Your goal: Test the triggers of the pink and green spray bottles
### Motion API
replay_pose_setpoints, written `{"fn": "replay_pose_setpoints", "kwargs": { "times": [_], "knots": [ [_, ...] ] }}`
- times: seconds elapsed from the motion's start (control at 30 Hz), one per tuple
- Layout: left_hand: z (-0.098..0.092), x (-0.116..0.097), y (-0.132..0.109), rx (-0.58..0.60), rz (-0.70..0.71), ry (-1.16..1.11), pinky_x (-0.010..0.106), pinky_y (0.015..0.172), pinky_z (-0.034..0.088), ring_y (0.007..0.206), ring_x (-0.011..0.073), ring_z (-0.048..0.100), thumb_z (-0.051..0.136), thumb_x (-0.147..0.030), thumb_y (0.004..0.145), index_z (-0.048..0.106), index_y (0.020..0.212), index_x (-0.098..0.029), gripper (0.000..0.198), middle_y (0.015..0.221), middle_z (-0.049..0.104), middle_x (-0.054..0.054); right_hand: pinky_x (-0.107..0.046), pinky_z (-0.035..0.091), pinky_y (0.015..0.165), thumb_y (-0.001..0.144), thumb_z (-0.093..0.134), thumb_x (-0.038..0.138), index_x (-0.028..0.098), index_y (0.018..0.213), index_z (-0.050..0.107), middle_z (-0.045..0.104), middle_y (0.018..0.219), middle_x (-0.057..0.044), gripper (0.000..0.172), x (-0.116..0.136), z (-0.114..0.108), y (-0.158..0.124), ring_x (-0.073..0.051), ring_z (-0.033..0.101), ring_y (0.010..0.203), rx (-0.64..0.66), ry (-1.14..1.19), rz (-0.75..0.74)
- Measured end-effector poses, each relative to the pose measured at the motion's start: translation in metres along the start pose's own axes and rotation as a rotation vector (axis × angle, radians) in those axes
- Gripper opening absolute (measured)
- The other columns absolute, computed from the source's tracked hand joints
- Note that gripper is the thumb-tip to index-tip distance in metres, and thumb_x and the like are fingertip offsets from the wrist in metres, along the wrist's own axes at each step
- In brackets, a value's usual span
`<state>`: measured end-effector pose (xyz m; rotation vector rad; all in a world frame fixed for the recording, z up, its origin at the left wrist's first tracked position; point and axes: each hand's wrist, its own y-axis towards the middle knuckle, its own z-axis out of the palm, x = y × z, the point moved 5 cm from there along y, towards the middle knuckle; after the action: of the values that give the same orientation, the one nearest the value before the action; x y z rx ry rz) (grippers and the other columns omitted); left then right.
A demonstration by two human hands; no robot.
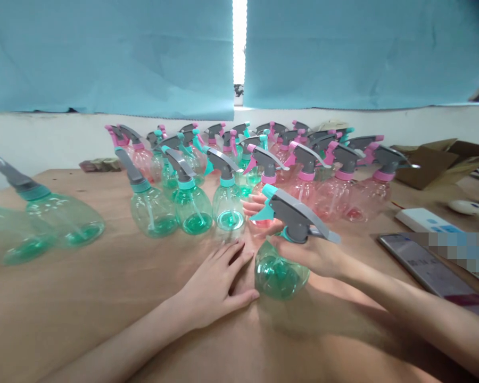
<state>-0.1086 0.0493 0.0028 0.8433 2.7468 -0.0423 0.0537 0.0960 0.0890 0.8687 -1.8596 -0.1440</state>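
Observation:
My right hand (307, 252) is around the neck and upper body of a green spray bottle (281, 274), which has a grey and teal spray head and tilts a little. Just left of that bottle, my left hand (219, 282) lies on the brown table (143, 308) with its fingers spread and nothing in it. Beyond my hands stands a green bottle with a teal collar (229, 205), and beside it another green bottle (191, 207). Pink bottles (335, 191) with grey and pink heads stand in a row behind the held bottle.
Several more bottles are crowded toward the wall. At the far left are two tilted green bottles (64, 218). On the right lie a phone (427, 266), a white power strip (423, 219), a white mouse (467, 207) and an open cardboard box (431, 162).

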Motion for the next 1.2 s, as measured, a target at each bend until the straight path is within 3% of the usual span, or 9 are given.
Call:
{"fn": "replay_pose_setpoints", "kwargs": {
  "times": [0.33,0.57,0.77,0.87,0.97,1.07,1.2],
  "knots": [
    [-0.002,-0.001,0.001,0.014,-0.013,-0.016,0.055,0.112,0.027,0.140,0.0361,0.030,0.053,-0.057,0.089,0.038,0.146,-0.014,0.072,0.152,0.034,0.018,-0.034,0.054,0.057,0.074,0.055,0.029,0.028,0.099,0.067,0.064,0.063,0.000,0.027,0.001,0.000,0.000,-0.022,0.065,0.065,-0.022,-0.044,-0.014],
    [0.000,0.000,0.000,0.005,-0.014,-0.007,0.055,0.113,0.027,0.140,0.0353,0.031,0.053,-0.058,0.089,0.037,0.146,-0.016,0.072,0.153,0.034,0.017,-0.035,0.054,0.059,0.072,0.052,0.029,0.026,0.093,0.066,0.065,0.074,-0.003,0.024,0.004,0.000,0.001,-0.022,0.063,0.069,-0.033,-0.034,0.005],
    [0.000,0.000,0.001,0.012,-0.010,0.007,0.054,0.113,0.027,0.140,0.0349,0.030,0.052,-0.059,0.090,0.037,0.146,-0.015,0.073,0.153,0.034,0.017,-0.035,0.053,0.060,0.070,0.051,0.026,0.026,0.090,0.064,0.063,0.071,-0.001,0.023,0.001,0.001,0.002,-0.019,0.061,0.065,-0.010,-0.006,0.034],
    [0.000,0.001,0.001,0.026,-0.013,0.027,0.054,0.114,0.026,0.142,0.0339,0.029,0.050,-0.061,0.090,0.036,0.147,-0.016,0.073,0.154,0.031,0.016,-0.034,0.055,0.064,0.069,0.048,0.021,0.025,0.076,0.060,0.058,0.061,0.002,0.014,0.006,0.004,0.005,-0.017,0.061,0.063,0.020,0.088,0.013],
    [0.000,0.000,0.000,0.030,-0.019,0.030,0.053,0.114,0.025,0.142,0.0335,0.028,0.049,-0.061,0.090,0.036,0.147,-0.016,0.074,0.154,0.032,0.016,-0.031,0.056,0.067,0.072,0.051,0.021,0.023,0.073,0.057,0.059,0.065,0.002,0.007,0.011,0.004,0.009,-0.016,0.063,0.069,0.014,0.176,-0.015],
    [0.000,0.000,0.001,0.038,-0.018,0.032,0.053,0.115,0.024,0.142,0.0333,0.028,0.050,-0.061,0.090,0.036,0.147,-0.015,0.074,0.154,0.032,0.017,-0.030,0.056,0.070,0.073,0.051,0.020,0.022,0.085,0.063,0.065,0.077,-0.001,0.017,0.010,0.004,0.009,-0.016,0.065,0.074,0.038,0.172,-0.030],
    [0.002,0.001,0.001,0.031,-0.013,0.035,0.054,0.114,0.025,0.142,0.0340,0.028,0.049,-0.062,0.090,0.038,0.146,-0.015,0.074,0.154,0.032,0.017,-0.030,0.056,0.064,0.071,0.049,0.020,0.024,0.094,0.067,0.068,0.077,-0.001,0.030,0.002,0.003,0.005,-0.017,0.067,0.071,0.038,0.086,-0.006]
  ]
}}
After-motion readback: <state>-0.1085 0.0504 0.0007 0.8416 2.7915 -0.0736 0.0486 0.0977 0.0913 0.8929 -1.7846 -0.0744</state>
